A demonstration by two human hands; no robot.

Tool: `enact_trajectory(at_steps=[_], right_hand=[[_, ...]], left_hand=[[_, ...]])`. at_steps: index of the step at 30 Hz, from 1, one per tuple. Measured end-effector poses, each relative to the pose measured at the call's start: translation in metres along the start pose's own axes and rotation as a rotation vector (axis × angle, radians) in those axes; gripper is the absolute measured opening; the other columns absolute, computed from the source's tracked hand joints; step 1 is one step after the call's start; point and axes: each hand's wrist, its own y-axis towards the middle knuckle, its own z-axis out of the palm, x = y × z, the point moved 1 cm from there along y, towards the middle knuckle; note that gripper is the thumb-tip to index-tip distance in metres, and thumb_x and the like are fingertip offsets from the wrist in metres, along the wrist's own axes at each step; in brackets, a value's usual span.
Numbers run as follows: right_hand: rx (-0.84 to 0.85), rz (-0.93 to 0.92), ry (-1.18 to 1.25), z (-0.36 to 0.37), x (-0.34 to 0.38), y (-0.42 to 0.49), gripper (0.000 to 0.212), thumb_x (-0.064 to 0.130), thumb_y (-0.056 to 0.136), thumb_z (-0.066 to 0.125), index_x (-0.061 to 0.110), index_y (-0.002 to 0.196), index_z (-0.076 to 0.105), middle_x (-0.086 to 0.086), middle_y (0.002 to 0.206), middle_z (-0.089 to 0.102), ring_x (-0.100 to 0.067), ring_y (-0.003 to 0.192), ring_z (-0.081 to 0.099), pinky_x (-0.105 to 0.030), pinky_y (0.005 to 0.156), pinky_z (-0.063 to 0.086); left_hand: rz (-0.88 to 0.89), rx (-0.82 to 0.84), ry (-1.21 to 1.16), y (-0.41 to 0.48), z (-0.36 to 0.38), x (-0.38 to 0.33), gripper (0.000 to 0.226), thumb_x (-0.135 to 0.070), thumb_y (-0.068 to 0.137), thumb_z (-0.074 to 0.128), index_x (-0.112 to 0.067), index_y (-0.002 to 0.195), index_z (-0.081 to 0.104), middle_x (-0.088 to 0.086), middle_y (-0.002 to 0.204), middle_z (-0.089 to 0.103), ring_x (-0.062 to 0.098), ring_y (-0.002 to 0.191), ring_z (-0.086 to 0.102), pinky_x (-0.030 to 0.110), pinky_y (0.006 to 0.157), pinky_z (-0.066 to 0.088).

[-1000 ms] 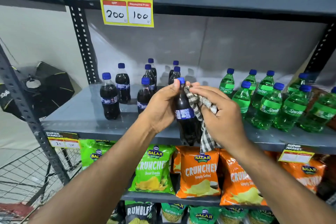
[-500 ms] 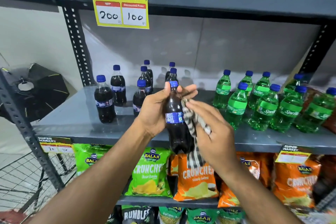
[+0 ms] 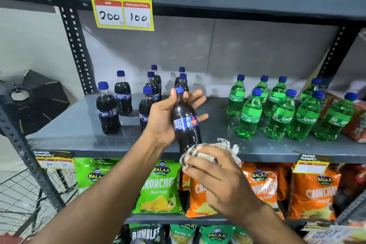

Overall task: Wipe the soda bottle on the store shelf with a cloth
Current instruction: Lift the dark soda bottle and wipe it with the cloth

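Dark cola fills the soda bottle (image 3: 185, 123), which the left hand (image 3: 165, 120) holds lifted in front of the grey shelf (image 3: 79, 125), tilted a little with its blue cap (image 3: 179, 90) toward the upper left. The thumb rests by the cap and the fingers (image 3: 195, 98) curl loosely round the far side of the neck and label, so the hand is wrapped on the bottle rather than spread flat. Below it, the right hand (image 3: 219, 178) grips a bunched checked cloth (image 3: 200, 153) and presses it against the bottom of the bottle, the fingers closed over the fabric; a loose corner of the cloth sticks up to the right.

On the shelf behind, more cola bottles (image 3: 108, 109) stand upright to the left of the held one, and a group of green bottles (image 3: 280, 111) stands well apart to the right. A yellow price sign (image 3: 122, 4) reading 200 and 100 hangs from the shelf above. On the lower shelf, green and orange snack bags (image 3: 159, 186) stand in a row, partly hidden by both forearms.
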Motion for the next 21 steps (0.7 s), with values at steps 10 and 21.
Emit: enact_trajectory(at_steps=[10,21], right_hand=[[-0.229,0.238,-0.116,-0.017,-0.019,0.067,0.039,-0.003,0.089,0.047,0.007,0.112,0.077,-0.005,0.119,0.074,-0.032,0.113,0.062,-0.047,0.099,0.051],[-0.065,0.28,0.012,-0.001,-0.031,-0.006,0.051,-0.012,0.074,0.045,0.01,0.107,0.077,0.0,0.116,0.072,-0.027,0.11,0.06,-0.042,0.095,0.053]], left_hand=[[-0.104,0.04,0.15,0.007,0.027,0.02,0.045,-0.037,0.097,0.045,0.0,0.103,0.07,0.027,0.131,0.056,0.036,0.131,0.047,0.047,0.118,0.03],[0.093,-0.161,0.373,0.029,-0.013,0.005,0.028,-0.034,0.098,0.052,-0.012,0.103,0.07,0.001,0.104,0.072,0.014,0.095,0.064,0.031,0.081,0.055]])
